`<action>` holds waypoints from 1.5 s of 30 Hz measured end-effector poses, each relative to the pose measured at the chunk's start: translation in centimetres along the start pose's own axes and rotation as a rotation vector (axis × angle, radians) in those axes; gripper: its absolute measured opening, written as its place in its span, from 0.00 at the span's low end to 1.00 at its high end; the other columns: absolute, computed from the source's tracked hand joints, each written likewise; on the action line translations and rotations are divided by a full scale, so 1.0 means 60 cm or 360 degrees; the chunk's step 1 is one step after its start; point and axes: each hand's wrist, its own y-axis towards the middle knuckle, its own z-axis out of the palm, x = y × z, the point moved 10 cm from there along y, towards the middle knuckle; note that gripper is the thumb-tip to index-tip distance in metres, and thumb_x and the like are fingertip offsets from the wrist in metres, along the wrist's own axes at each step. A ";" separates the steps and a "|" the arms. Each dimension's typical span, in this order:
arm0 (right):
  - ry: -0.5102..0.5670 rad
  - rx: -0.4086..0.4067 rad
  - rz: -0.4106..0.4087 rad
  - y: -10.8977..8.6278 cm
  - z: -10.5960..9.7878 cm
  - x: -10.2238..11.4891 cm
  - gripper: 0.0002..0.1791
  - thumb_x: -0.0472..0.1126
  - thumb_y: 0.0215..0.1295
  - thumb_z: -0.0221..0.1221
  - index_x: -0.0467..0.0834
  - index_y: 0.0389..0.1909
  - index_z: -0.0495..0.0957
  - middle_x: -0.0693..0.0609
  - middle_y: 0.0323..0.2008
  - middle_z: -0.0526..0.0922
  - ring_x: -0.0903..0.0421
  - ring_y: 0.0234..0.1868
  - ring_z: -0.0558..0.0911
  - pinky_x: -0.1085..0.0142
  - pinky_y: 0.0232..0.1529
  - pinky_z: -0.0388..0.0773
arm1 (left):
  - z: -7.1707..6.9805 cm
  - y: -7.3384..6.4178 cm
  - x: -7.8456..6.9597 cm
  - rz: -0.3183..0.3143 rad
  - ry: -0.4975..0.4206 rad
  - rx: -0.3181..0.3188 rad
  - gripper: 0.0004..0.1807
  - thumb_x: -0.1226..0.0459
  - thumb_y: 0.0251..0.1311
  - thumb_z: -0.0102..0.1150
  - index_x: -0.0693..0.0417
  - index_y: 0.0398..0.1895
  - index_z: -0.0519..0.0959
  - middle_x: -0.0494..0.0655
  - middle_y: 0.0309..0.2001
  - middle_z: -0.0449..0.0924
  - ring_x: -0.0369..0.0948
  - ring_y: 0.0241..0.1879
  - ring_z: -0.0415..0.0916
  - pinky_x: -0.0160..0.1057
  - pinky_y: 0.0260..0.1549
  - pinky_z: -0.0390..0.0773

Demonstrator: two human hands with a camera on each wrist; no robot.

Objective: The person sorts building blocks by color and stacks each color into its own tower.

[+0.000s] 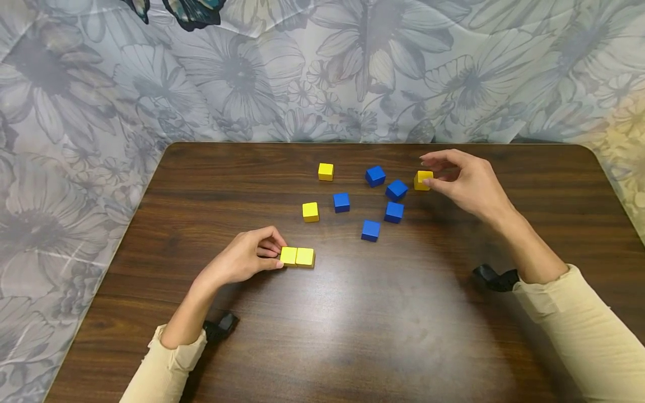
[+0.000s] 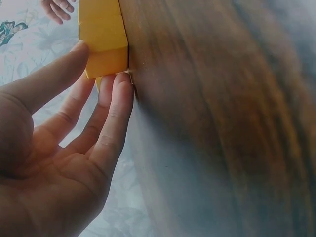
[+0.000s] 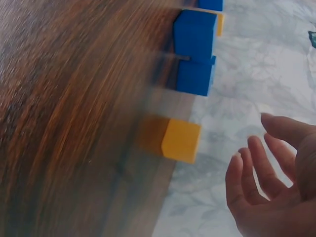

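Note:
Two yellow cubes sit side by side on the table, the left cube (image 1: 289,256) touching the right cube (image 1: 305,257). My left hand (image 1: 245,256) pinches the left one between thumb (image 2: 64,69) and fingers. At the upper right, my right hand (image 1: 466,179) hovers by a lone yellow cube (image 1: 422,181). In the head view its thumb overlaps that cube, but the right wrist view shows a gap between the parted fingers (image 3: 261,173) and the yellow cube (image 3: 181,140). Several blue cubes, one of them (image 1: 397,190) close by, lie left of this hand.
Two more yellow cubes stand apart, one at the back (image 1: 326,172) and one nearer (image 1: 310,212). Blue cubes (image 1: 370,230) are scattered mid-table. The brown wooden table (image 1: 353,336) meets a flowered cloth (image 1: 242,73) at its far edge.

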 end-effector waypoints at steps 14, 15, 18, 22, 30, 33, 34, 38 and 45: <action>-0.0084 0.0043 0.0120 0.009 0.001 -0.051 0.20 0.40 0.62 0.69 0.45 0.55 0.81 0.44 0.49 0.84 0.64 0.39 0.80 0.81 0.36 0.74 | 0.002 0.001 -0.002 0.0006 -0.0046 -0.0004 0.15 0.73 0.52 0.73 0.54 0.41 0.79 0.49 0.42 0.81 0.43 0.45 0.81 0.34 0.45 0.82; -0.0095 0.0049 0.0133 0.009 0.002 -0.056 0.20 0.40 0.62 0.69 0.45 0.55 0.81 0.44 0.48 0.84 0.65 0.37 0.80 0.81 0.35 0.74 | 0.002 0.001 -0.002 0.0006 -0.0044 -0.0004 0.15 0.73 0.52 0.73 0.54 0.41 0.79 0.49 0.42 0.81 0.43 0.45 0.81 0.34 0.45 0.82; -0.0111 0.0063 0.0157 0.009 0.005 -0.068 0.20 0.42 0.63 0.68 0.45 0.56 0.81 0.44 0.47 0.84 0.67 0.34 0.79 0.79 0.33 0.73 | 0.002 0.001 -0.002 0.0009 -0.0037 -0.0007 0.15 0.72 0.51 0.74 0.54 0.41 0.79 0.49 0.42 0.81 0.43 0.45 0.81 0.34 0.45 0.82; -0.0118 0.0070 0.0168 0.009 0.009 -0.079 0.21 0.42 0.63 0.68 0.45 0.56 0.80 0.43 0.45 0.84 0.68 0.34 0.79 0.80 0.34 0.73 | 0.002 0.001 -0.001 0.0008 -0.0032 -0.0008 0.16 0.72 0.51 0.74 0.54 0.41 0.80 0.49 0.42 0.81 0.43 0.45 0.81 0.34 0.46 0.82; -0.0165 0.0136 0.0228 0.009 0.017 -0.097 0.23 0.46 0.64 0.68 0.45 0.59 0.79 0.41 0.46 0.85 0.51 0.42 0.83 0.76 0.33 0.70 | 0.003 0.000 0.000 0.0000 -0.0033 -0.0003 0.15 0.72 0.52 0.73 0.54 0.41 0.80 0.49 0.42 0.81 0.43 0.45 0.81 0.34 0.45 0.82; -0.0170 0.0155 0.0242 0.009 0.020 -0.102 0.23 0.47 0.64 0.67 0.45 0.59 0.79 0.40 0.45 0.85 0.47 0.44 0.83 0.75 0.32 0.70 | 0.003 0.001 0.001 0.0001 -0.0034 -0.0001 0.15 0.72 0.52 0.73 0.54 0.42 0.80 0.49 0.42 0.81 0.43 0.45 0.81 0.35 0.45 0.82; -0.0172 0.0155 0.0242 0.009 0.021 -0.103 0.23 0.46 0.64 0.67 0.46 0.59 0.79 0.40 0.45 0.85 0.48 0.43 0.82 0.75 0.32 0.70 | 0.003 0.001 0.001 0.0001 -0.0033 -0.0001 0.15 0.72 0.52 0.73 0.54 0.42 0.80 0.49 0.42 0.81 0.43 0.44 0.81 0.35 0.45 0.82; -0.0173 0.0164 0.0233 0.012 0.023 -0.106 0.22 0.47 0.64 0.67 0.45 0.58 0.80 0.40 0.44 0.86 0.57 0.39 0.81 0.74 0.30 0.71 | 0.002 0.001 0.001 0.0004 -0.0030 -0.0007 0.15 0.72 0.52 0.73 0.54 0.42 0.80 0.49 0.42 0.81 0.43 0.45 0.81 0.35 0.45 0.83; -0.0187 0.0199 0.0253 0.013 0.026 -0.112 0.23 0.49 0.64 0.67 0.44 0.57 0.80 0.41 0.43 0.86 0.72 0.33 0.77 0.74 0.32 0.70 | -0.001 0.001 -0.002 0.0005 -0.0027 -0.0007 0.15 0.72 0.52 0.73 0.54 0.42 0.79 0.49 0.42 0.81 0.43 0.45 0.81 0.35 0.45 0.82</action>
